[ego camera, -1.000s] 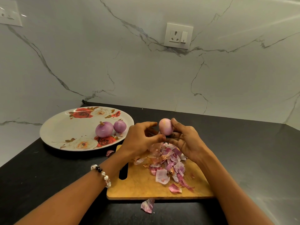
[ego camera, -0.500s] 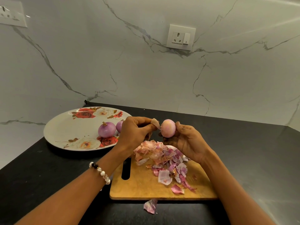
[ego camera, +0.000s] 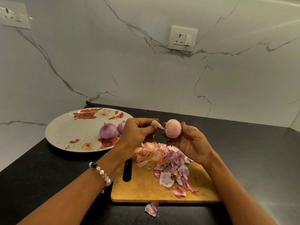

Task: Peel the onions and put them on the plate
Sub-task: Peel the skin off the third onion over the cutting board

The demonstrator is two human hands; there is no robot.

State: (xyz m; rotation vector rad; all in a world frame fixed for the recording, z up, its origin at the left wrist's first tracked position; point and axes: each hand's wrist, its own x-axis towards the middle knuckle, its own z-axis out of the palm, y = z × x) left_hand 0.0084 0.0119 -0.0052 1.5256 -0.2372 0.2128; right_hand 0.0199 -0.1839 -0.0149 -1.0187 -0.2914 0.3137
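Now the right hand (ego camera: 190, 143) curls its grip around a half-peeled pink onion (ego camera: 173, 130) above the wooden cutting board (ego camera: 142, 189), while the left hand (ego camera: 136, 133) pinches a strip of papery skin (ego camera: 156, 124) attached at the onion's side. 2 peeled purple onions (ego camera: 108, 131) rest on the rose-patterned plate (ego camera: 65, 132) on the black table (ego camera: 40, 168), below a white marble-veined wall (ego camera: 129, 70); dry pink peels (ego camera: 164, 159) heap on the board.

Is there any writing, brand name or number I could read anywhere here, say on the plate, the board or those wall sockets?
No readable text anywhere.
Plate: only a printed rose pattern, no words.
Cutting board: plain wood, no mark.
Wall socket in the middle: no lettering; the switch bears a tiny mark too small to read.
Second socket at top left: no legible marking.
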